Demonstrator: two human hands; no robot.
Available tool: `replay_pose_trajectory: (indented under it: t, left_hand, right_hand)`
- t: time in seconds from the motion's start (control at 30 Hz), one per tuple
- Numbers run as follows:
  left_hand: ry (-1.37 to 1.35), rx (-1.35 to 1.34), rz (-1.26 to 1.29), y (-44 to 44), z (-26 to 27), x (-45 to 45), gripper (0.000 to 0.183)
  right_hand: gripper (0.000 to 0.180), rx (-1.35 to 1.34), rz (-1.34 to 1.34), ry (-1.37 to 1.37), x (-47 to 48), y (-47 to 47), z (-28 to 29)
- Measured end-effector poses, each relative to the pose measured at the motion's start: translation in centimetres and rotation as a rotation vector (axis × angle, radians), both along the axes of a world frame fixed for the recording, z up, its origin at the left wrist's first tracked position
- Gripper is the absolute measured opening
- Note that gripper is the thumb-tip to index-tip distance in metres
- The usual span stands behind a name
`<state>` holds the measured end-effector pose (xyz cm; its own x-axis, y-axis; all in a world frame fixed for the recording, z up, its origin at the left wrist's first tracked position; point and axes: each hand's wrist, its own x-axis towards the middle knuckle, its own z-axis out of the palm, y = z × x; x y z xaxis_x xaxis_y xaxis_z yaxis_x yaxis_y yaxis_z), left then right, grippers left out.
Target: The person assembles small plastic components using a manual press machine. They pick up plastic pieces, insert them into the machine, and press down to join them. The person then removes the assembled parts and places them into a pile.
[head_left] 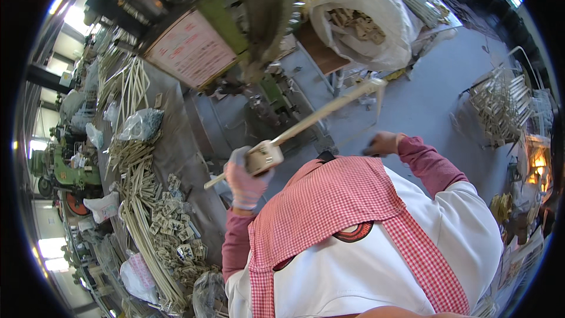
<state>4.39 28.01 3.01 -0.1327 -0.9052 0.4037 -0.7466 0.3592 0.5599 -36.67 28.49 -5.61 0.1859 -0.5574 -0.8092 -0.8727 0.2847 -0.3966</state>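
My left hand (pixel 247 181), in a striped knit glove, grips a small pale metal bracket (pixel 265 157) with holes in its plate. A long, pale metal bar (pixel 326 110) runs from the bracket up and to the right. At its far end a thinner length hangs down, blurred. My bare right hand (pixel 383 144) is curled just right of the checked apron (pixel 340 185). Its fingers lie in shadow, and whether they hold anything is unclear. Ahead of both hands stands a green press machine (pixel 273 92), its lower tooling below the bar.
A white woven sack (pixel 366 22) of metal parts stands beyond the bar. On the left, a bench (pixel 176 132) carries loose brackets (pixel 172 216), long rods (pixel 137 229) and plastic bags (pixel 141 123). A wire rack (pixel 503 101) stands right. A sign with writing (pixel 190 48) hangs on the press.
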Motion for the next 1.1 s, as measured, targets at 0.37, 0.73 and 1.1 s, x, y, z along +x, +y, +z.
replay_pose_trajectory:
  t: [0.37, 0.73, 1.1]
  left_hand:
    - [1.492, 0.395, 0.007, 11.2, -6.6, 0.0, 0.061]
    - [0.169, -0.122, 0.273, 24.5, -3.2, -11.1, 0.03]
    - [-0.184, 0.189, 0.456, 29.4, -3.6, -1.7, 0.015]
  right_hand:
    - [0.036, -0.891, -1.424, -0.488, -37.2, 13.4, -6.7]
    - [0.022, -0.812, 0.051, -0.532, -14.8, 5.4, 22.5]
    - [0.028, -0.035, 1.295, -0.507, 34.7, 9.6, 16.5]
